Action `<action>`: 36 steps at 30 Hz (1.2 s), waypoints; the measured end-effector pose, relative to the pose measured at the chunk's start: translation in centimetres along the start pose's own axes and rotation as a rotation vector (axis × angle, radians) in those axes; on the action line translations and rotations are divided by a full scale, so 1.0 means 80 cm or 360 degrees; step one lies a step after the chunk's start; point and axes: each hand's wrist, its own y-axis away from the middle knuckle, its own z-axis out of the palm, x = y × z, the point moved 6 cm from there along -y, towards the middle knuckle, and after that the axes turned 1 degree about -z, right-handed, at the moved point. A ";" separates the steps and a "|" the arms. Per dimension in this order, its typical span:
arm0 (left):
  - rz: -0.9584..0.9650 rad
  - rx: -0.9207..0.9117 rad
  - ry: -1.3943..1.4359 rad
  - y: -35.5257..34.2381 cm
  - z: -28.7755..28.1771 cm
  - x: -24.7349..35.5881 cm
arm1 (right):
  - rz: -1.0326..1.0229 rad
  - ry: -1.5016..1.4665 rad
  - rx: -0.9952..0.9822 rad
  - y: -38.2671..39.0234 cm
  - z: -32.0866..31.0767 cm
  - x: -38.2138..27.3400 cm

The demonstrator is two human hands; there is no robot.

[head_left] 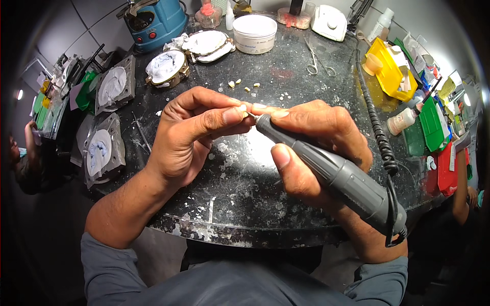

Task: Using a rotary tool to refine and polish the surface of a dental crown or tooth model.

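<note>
Standing beyond the handpiece (343, 172), a yellow bin (385, 77) holds pale items (397, 55).

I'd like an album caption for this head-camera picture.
Left hand pinching a small pale piece, right hand holding a grey corded handpiece pointed toward it, above a speckled black bench.

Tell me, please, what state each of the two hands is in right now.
Left hand: closed, pinching a small pale piece at the fingertips.
Right hand: closed around a dark grey corded handpiece.
</note>
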 end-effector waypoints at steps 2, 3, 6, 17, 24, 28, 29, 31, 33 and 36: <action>0.0008 -0.0008 -0.0011 0.001 0.002 0.002 | -0.0009 -0.0005 0.0006 0.000 0.001 -0.002; 0.0017 -0.0008 -0.0018 0.001 0.002 0.002 | -0.0015 -0.0012 0.0012 0.001 0.001 -0.002; 0.0007 -0.0006 -0.0036 0.000 0.005 0.004 | 0.0010 -0.0094 0.0029 0.002 0.002 0.001; -0.0027 0.0006 0.0028 0.003 0.008 0.004 | -0.0169 0.0020 -0.0054 -0.003 0.001 -0.008; -0.0023 -0.0022 0.0068 0.003 0.009 0.004 | -0.0079 -0.0026 -0.0064 -0.001 0.001 -0.007; 0.0022 -0.0080 0.0111 0.002 0.010 0.005 | -0.0006 -0.0017 -0.0105 -0.001 -0.001 -0.008; 0.0022 -0.0080 0.0111 0.002 0.010 0.005 | 0.0000 -0.0034 -0.0115 0.000 0.000 -0.007; 0.0029 -0.0051 0.0098 0.003 0.009 0.004 | 0.0008 -0.0050 -0.0124 0.000 0.000 -0.004; 0.0026 -0.0059 0.0105 0.002 0.010 0.004 | -0.0027 -0.0065 -0.0109 0.000 0.000 -0.004; 0.0031 -0.0061 0.0105 0.002 0.011 0.004 | 0.0017 -0.0058 -0.0127 -0.001 0.001 -0.005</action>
